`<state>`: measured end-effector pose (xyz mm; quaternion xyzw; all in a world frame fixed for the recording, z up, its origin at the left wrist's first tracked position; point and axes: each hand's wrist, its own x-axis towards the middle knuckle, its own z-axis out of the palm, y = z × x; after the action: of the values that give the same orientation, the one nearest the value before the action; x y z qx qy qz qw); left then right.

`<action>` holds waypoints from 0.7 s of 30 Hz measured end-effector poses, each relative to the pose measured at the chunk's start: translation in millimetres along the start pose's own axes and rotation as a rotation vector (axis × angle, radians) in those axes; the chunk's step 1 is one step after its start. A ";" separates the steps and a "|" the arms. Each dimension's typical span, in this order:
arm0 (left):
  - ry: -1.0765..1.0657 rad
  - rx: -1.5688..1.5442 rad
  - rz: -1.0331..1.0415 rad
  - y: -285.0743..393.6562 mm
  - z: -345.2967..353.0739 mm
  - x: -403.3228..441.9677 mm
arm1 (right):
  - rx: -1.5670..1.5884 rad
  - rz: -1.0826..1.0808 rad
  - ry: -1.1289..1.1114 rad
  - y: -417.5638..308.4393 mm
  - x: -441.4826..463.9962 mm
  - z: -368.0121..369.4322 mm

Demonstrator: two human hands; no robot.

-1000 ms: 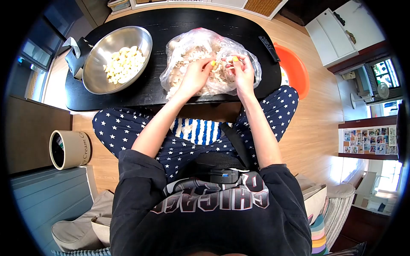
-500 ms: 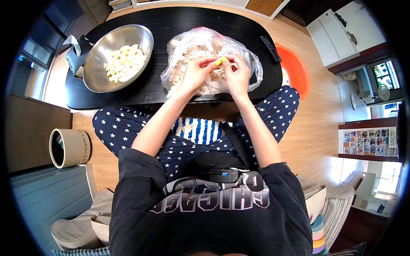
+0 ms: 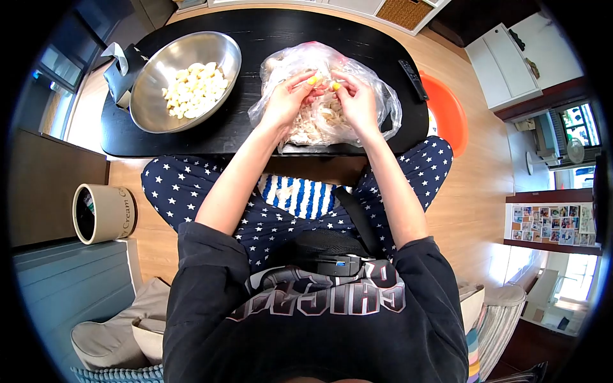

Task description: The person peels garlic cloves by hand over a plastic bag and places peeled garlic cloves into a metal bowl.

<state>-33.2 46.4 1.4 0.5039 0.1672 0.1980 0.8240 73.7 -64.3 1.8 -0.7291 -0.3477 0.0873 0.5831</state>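
Observation:
Over an open clear plastic bag [image 3: 386, 96], my left hand [image 3: 287, 101] and my right hand [image 3: 357, 104] are held a little apart with fingers bent inward. Yellow shows at both thumb tips, looking like painted nails. Both sets of fingers are pinched; whatever small thing they hold is too hidden to name. Pale papery skins, like garlic peel [image 3: 319, 124], fill the bag beneath them. On the left stands a wide steel bowl [image 3: 148, 83], tilted in view, with several pale peeled cloves, apparently garlic [image 3: 193, 89], lying in it.
The black table [image 3: 255, 35] carries a tissue box [image 3: 120, 80] at the left and a remote control [image 3: 414, 80] at the right edge. An orange basin [image 3: 450, 115] stands beyond that edge. A cream bin [image 3: 105, 212] is on the floor, lower left.
My hands, earlier with thumbs nearly meeting, have moved slightly apart. More peel in the bag shows between them. The whole view has shifted slightly.

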 end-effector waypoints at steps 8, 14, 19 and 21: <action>-0.026 0.027 0.005 0.5 0.0 0.8 | -0.160 -0.273 0.029 -23.9 -6.5 -0.4; -0.055 0.131 0.016 4.9 -0.7 -1.1 | -0.118 -0.241 -0.041 -27.3 -6.7 2.8; -0.093 0.350 0.143 9.3 2.5 -4.3 | 0.132 -0.213 0.028 -11.1 -4.9 5.4; -0.083 0.269 0.120 11.1 5.9 -7.2 | 0.169 -0.157 0.025 -7.9 -5.2 4.3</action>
<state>-38.4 42.9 14.5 0.6265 0.1276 0.2019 0.7420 64.3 -63.5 6.3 -0.6489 -0.3879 0.0611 0.6517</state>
